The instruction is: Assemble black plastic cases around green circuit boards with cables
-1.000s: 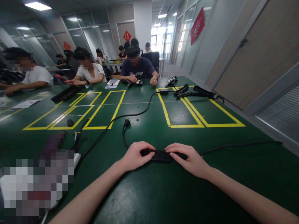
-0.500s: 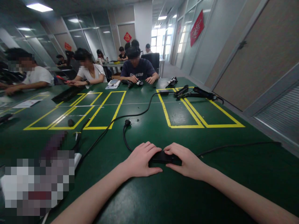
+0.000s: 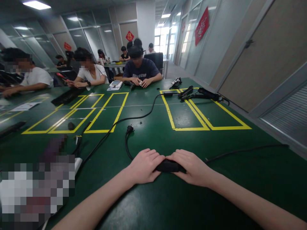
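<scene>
The black rectangular plastic-looking block [image 3: 169,165] sits between the left hand [image 3: 145,164] and the right hand [image 3: 192,166], each curled around one end, over the glossy dark-green table [image 3: 168,204], well in from the surface's right edge and well short of its far edge; whether it touches down cannot be told. It looks stiff, fairly light and slightly slippery, best gripped by its long sides, with the thin black cord [image 3: 242,149] beyond the right hand left slack.
</scene>
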### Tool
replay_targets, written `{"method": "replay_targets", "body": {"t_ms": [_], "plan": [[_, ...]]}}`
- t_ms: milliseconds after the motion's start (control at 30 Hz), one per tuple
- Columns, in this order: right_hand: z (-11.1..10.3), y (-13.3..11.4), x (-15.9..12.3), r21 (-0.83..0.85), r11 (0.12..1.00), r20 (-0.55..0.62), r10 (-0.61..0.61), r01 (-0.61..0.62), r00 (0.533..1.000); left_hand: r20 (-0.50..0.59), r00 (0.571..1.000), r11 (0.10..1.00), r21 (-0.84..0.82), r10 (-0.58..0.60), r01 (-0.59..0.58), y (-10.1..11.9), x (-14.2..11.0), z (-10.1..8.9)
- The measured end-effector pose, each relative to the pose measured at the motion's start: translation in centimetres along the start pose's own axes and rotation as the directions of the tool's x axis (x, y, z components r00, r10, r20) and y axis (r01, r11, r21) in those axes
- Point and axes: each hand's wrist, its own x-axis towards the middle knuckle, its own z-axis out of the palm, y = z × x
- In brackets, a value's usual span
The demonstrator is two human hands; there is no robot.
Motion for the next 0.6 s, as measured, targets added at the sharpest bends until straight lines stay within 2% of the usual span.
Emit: {"method": "replay_targets", "body": {"t_ms": [133,600], "plan": [[0.06,-0.01,0.12,-0.093,0.994,-0.017,-0.059,0.057,0.998,-0.017,1.000,0.999,-0.040,-0.003,0.003,-0.07,-0.06,-0.15],[0.03,-0.05,-0.24,-0.203,0.977,-0.034,-0.078,0.070,0.996,-0.082,0.997,0.999,-0.049,0.010,-0.014,0.03,-0.23,-0.07]]}}
